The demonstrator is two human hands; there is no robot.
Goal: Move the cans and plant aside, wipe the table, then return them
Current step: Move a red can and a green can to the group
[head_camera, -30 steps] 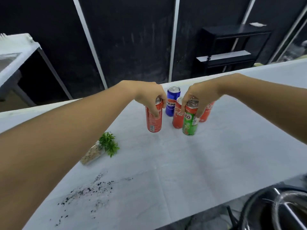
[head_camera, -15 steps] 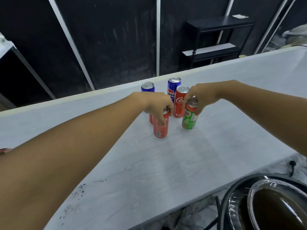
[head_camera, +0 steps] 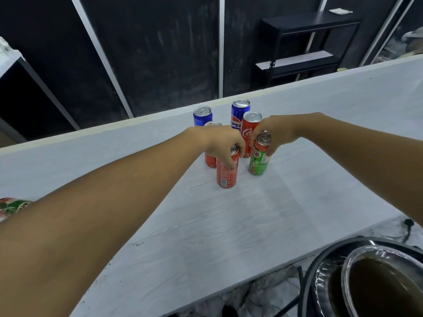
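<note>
Left hand (head_camera: 223, 143) up over the front red aluminium can (head_camera: 226, 171), fingers curled down round its top and gripping it, the can upright on the pale grey table (head_camera: 251, 225). Right hand (head_camera: 275, 131) just to the right of that red can, pinching the rim of the green Milo can (head_camera: 259, 160) from above, fingertips hooked down its side. The green can tilts a little, and whether its base touches the table is hard to tell from this angle.

Just behind the front red can, half hidden by the left hand, stands a second red can (head_camera: 210, 157). Behind and to the right, between the two hands, a tall red Coca-Cola can (head_camera: 249, 131) stands upright, touching or nearly touching the right hand. Further back from the front red can, a blue Pepsi can (head_camera: 239, 114) and, to its left, a plain blue can (head_camera: 202, 115), both upright near the table's far edge.

Well to the left of the front red can, a red-and-green patterned object (head_camera: 12, 205) peeks past the left forearm. Nearer the camera and to the right, off the table's near edge, sits a round metal basin (head_camera: 380, 280) with a dark inside. Beyond the table, a black shelf unit (head_camera: 304, 44) against a dark wall.
</note>
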